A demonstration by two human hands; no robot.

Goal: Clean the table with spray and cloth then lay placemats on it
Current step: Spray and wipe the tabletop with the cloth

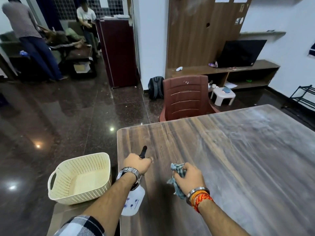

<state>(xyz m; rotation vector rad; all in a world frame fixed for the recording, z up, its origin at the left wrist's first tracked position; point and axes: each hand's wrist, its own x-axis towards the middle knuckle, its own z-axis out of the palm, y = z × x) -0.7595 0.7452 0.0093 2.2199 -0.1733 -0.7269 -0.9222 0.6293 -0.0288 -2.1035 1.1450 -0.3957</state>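
Spray bottle (134, 201) gripped at its top by left fingers (148, 161), cloth (178, 169) bunched in right fingers (185, 168), above table (238, 150)

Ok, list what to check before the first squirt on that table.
1. Bottle held: ok, the left hand grips the spray bottle.
2. Aim: ok, the black nozzle points away from the person, over the table.
3. Cloth ready: ok, the right hand holds the checked cloth, bunched.
4. Tabletop clean: not ok, pale dusty smears run across it.
5. Liquid in the bottle: cannot tell, the forearm hides much of it.
6. Placemats at hand: cannot tell, none are in view and the cream basket looks empty.
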